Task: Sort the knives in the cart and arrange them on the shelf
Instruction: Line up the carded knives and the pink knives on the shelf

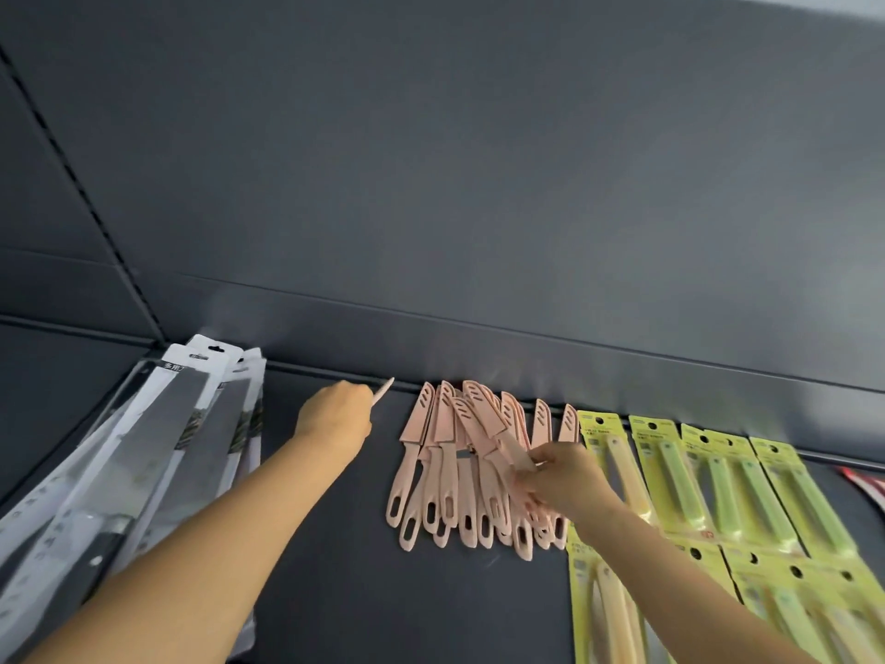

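Several pink sheathed knives [445, 467] lie in an overlapping heap on the dark shelf [335, 543], handles toward me. My right hand [562, 476] pinches the handle of one pink knife [483, 416] on top of the heap, at its right side. My left hand [335, 412] is curled over the bare shelf to the left of the heap and grips another pink knife [383, 390]; only its pale tip sticks out toward the back wall.
Large knives in white and grey card packs [158, 448] lie stacked at the left. Yellow-green blister packs of knives [709, 486] cover the shelf at the right in rows. A red item [862, 481] shows at the far right edge. The grey back wall [479, 184] rises behind.
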Motion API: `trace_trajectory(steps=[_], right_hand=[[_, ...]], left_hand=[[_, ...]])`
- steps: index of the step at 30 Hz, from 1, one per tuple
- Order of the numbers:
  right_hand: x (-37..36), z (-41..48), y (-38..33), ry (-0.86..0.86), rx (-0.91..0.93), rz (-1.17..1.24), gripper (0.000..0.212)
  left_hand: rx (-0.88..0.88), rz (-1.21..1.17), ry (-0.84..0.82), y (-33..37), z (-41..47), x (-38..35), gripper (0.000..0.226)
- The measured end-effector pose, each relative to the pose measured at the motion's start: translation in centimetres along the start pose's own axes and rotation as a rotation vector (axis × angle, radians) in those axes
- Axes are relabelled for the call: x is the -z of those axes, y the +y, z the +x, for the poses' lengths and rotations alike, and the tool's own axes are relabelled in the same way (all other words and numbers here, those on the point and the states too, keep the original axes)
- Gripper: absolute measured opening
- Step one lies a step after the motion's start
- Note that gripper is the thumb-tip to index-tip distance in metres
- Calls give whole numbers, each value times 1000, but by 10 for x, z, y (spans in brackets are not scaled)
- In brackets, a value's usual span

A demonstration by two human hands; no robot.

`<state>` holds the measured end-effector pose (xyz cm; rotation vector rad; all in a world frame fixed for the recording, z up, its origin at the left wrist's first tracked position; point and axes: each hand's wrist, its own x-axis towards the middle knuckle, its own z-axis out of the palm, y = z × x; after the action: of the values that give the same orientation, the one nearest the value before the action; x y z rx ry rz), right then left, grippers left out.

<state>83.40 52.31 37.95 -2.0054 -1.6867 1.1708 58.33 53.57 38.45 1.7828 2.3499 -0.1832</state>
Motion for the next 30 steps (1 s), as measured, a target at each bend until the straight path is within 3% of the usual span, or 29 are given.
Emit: trace_trajectory(steps=[4,8,11,13,16,20,23,26,30], right_hand=[[-6,-7,-4,41,36,-44,30],[-9,-12,-5,37,63,-95,34],[-9,-17,-5,46,100,-159,32],[-10,-19,-3,44,105,-174,33],[-11,-22,-1,59,118,-187,35],[-14,-28,1,121,184,-252,33],[-20,-35,-7,180,283,-281,27],[-32,-46,-19,157,345,-288,21],[-61,-58,-34,66,337,-432,23]], left_hand=[[-135,-10,78,12,-18,7,15],[-487,-20,323,21,-41,8,20],[-765,-72,296,20,-53,-2,23],[-840,-52,256,17,-57,-13,26],[-694,-200,136,10,-65,-25,31],[-581,-297,92,-1,-69,-43,35],[-527,-261,223,-12,-66,-55,39],[-351,-430,340,-10,-69,-53,28],[-94,-521,209,-1,-71,-54,45]])
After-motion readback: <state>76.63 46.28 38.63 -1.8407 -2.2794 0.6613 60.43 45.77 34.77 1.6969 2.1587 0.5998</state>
